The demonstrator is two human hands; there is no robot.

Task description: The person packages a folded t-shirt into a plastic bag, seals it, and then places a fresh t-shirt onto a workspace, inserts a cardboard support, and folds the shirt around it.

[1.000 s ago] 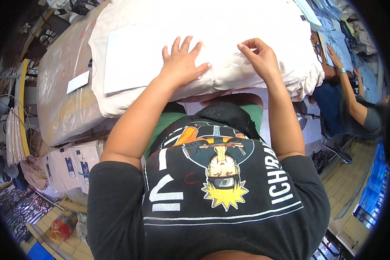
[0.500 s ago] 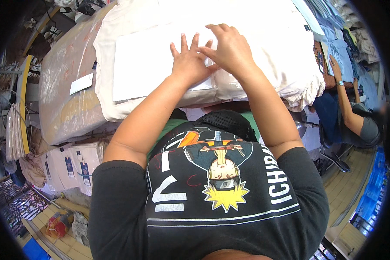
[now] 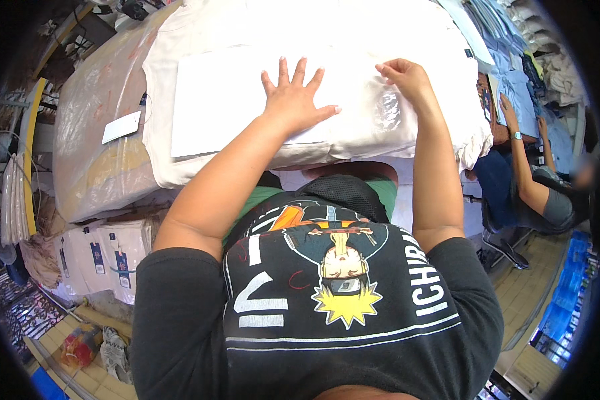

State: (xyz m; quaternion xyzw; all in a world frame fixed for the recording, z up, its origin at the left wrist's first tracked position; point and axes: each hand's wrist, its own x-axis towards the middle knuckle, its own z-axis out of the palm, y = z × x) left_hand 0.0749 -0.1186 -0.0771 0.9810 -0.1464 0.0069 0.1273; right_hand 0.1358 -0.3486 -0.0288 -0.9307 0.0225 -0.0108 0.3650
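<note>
White sheet (image 3: 217, 103), long axis left-to-right, left grip (image 3: 290, 102) splayed flat atop, right grip (image 3: 410, 81) curled, closure and hold unclear

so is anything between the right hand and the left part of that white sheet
Yes: the left hand lies spread on the white sheet, between the right hand and the sheet's left part. Nothing else visible stands in the way.

I see the bare right hand (image 3: 408, 79) withdrawn from the bare left hand (image 3: 292, 100), fingers now curled near shiny clear plastic (image 3: 389, 110).
</note>
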